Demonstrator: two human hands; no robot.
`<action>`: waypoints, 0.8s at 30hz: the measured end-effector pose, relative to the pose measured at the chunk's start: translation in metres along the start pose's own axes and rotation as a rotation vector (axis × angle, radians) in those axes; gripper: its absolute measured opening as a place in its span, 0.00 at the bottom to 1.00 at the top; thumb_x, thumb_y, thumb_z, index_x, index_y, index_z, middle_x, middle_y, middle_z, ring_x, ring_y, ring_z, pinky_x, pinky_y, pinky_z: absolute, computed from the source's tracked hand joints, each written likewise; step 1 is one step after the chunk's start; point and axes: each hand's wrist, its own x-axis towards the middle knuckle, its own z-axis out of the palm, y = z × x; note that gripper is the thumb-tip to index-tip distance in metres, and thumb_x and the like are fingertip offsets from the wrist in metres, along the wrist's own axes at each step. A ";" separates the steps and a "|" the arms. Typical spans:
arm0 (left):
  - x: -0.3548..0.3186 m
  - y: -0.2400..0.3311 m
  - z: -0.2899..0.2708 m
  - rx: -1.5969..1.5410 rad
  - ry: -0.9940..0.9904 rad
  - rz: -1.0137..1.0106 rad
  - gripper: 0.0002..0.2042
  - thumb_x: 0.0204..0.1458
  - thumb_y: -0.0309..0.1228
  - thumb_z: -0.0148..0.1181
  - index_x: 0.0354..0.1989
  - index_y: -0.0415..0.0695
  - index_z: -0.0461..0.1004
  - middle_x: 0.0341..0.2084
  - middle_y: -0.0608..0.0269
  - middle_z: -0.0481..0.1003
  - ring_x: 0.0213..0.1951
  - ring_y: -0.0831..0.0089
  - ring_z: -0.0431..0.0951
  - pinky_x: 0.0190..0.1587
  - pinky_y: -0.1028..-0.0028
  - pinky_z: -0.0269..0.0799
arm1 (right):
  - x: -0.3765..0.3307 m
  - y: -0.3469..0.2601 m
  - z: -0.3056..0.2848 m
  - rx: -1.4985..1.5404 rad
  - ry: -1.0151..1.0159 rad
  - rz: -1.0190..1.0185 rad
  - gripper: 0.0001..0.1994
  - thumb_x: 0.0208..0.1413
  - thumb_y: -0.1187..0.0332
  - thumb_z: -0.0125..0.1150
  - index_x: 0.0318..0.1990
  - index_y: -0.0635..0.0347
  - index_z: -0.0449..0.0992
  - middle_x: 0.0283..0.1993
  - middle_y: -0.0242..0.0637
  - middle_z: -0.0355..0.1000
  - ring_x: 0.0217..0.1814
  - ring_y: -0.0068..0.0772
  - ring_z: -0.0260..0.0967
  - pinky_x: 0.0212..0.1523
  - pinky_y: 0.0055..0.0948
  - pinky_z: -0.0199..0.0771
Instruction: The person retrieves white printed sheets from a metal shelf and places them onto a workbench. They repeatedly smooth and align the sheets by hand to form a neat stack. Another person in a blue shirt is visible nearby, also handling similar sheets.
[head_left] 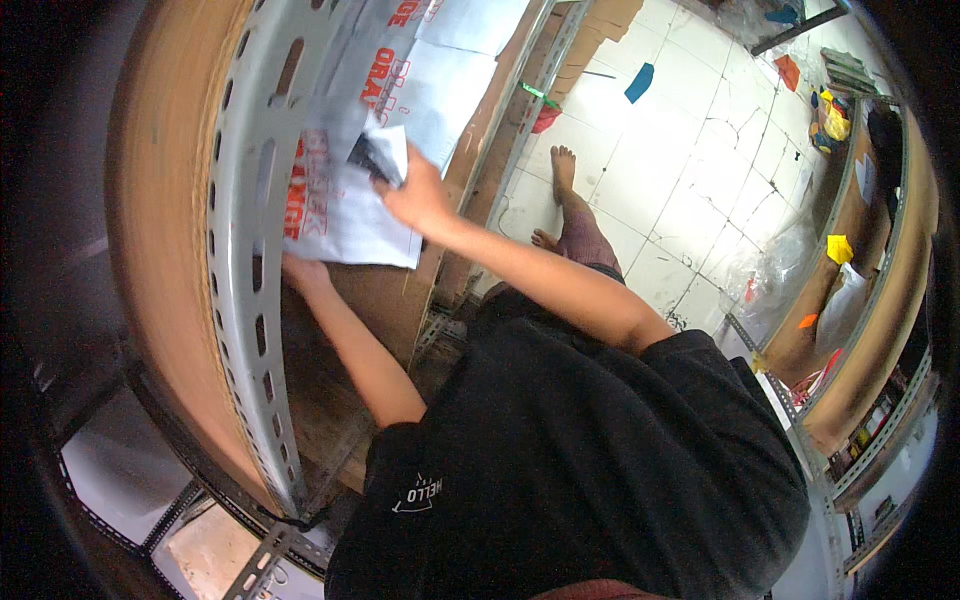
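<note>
On the wooden shelf lies a white plastic sheet or bag (340, 225) with red printed lettering, its near edge overhanging bare board. My right hand (418, 200) is closed on a small black-and-white folded piece (378, 155) above this white sheet. Motion smears the piece, so its kind is unclear. My left hand (303, 272) is at the sheet's near left edge, close behind the metal upright. The sheet and the upright hide its fingers.
A slotted grey metal upright (240, 200) stands at the shelf's left. Right of me, scraps such as a blue piece (639, 83) lie on the white tiled floor (670, 150). More wooden shelves (855, 370) with a yellow piece (840, 249) stand at the far right.
</note>
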 end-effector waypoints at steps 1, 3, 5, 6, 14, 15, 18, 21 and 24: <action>0.013 -0.006 0.027 -0.026 0.003 -0.011 0.26 0.53 0.44 0.57 0.58 0.41 0.71 0.58 0.51 0.71 0.56 0.54 0.74 0.62 0.54 0.66 | 0.014 -0.010 -0.011 -0.051 0.037 0.103 0.27 0.52 0.67 0.67 0.60 0.62 0.69 0.49 0.57 0.77 0.53 0.57 0.76 0.53 0.44 0.75; 0.032 -0.015 0.078 -0.014 0.011 -0.046 0.26 0.54 0.44 0.56 0.58 0.41 0.71 0.58 0.51 0.71 0.56 0.55 0.73 0.62 0.55 0.65 | 0.057 0.018 -0.019 -0.082 0.170 0.143 0.27 0.49 0.70 0.65 0.58 0.70 0.68 0.42 0.65 0.76 0.46 0.65 0.77 0.49 0.50 0.77; 0.040 -0.032 0.115 0.048 0.032 -0.079 0.27 0.54 0.45 0.56 0.59 0.41 0.70 0.58 0.51 0.71 0.57 0.55 0.73 0.63 0.56 0.64 | 0.080 0.032 -0.038 -0.178 0.298 -0.100 0.28 0.49 0.70 0.66 0.57 0.75 0.66 0.39 0.67 0.76 0.44 0.67 0.76 0.48 0.52 0.77; 0.044 -0.040 0.130 0.095 0.032 -0.101 0.27 0.54 0.45 0.56 0.59 0.40 0.70 0.58 0.51 0.71 0.57 0.55 0.72 0.63 0.56 0.63 | 0.089 0.035 -0.046 -0.207 0.295 -0.077 0.28 0.49 0.71 0.66 0.57 0.76 0.65 0.38 0.68 0.75 0.43 0.68 0.76 0.47 0.53 0.77; 0.074 -0.089 0.098 0.531 0.007 -0.199 0.30 0.59 0.47 0.53 0.65 0.40 0.64 0.64 0.55 0.66 0.65 0.61 0.64 0.67 0.60 0.57 | 0.104 0.053 -0.058 -0.331 0.302 -0.070 0.24 0.51 0.76 0.63 0.52 0.79 0.61 0.31 0.69 0.73 0.38 0.72 0.74 0.41 0.58 0.75; 0.069 -0.089 0.098 0.561 0.031 -0.174 0.28 0.61 0.45 0.51 0.65 0.39 0.65 0.65 0.57 0.66 0.65 0.64 0.64 0.67 0.62 0.59 | 0.105 0.052 -0.059 -0.334 0.303 -0.067 0.23 0.51 0.76 0.63 0.51 0.78 0.61 0.31 0.69 0.73 0.38 0.72 0.74 0.41 0.58 0.75; 0.058 -0.064 0.119 0.334 0.098 -0.421 0.40 0.53 0.51 0.61 0.70 0.41 0.56 0.69 0.60 0.60 0.67 0.65 0.62 0.66 0.59 0.58 | 0.107 0.052 -0.059 -0.314 0.352 -0.044 0.21 0.52 0.76 0.63 0.49 0.76 0.61 0.31 0.69 0.73 0.37 0.72 0.74 0.39 0.58 0.75; 0.066 -0.051 0.124 0.268 0.176 -0.576 0.41 0.53 0.50 0.62 0.71 0.42 0.55 0.70 0.63 0.59 0.67 0.69 0.63 0.64 0.60 0.60 | 0.107 0.054 -0.054 -0.315 0.350 -0.069 0.21 0.52 0.76 0.63 0.50 0.76 0.61 0.30 0.68 0.73 0.36 0.71 0.74 0.38 0.58 0.75; 0.074 -0.055 0.108 0.313 0.119 -0.576 0.41 0.53 0.51 0.62 0.71 0.43 0.55 0.68 0.62 0.61 0.66 0.67 0.64 0.63 0.61 0.61 | 0.102 0.053 -0.052 -0.311 0.356 -0.058 0.22 0.52 0.76 0.62 0.51 0.77 0.60 0.30 0.67 0.73 0.36 0.70 0.75 0.38 0.57 0.75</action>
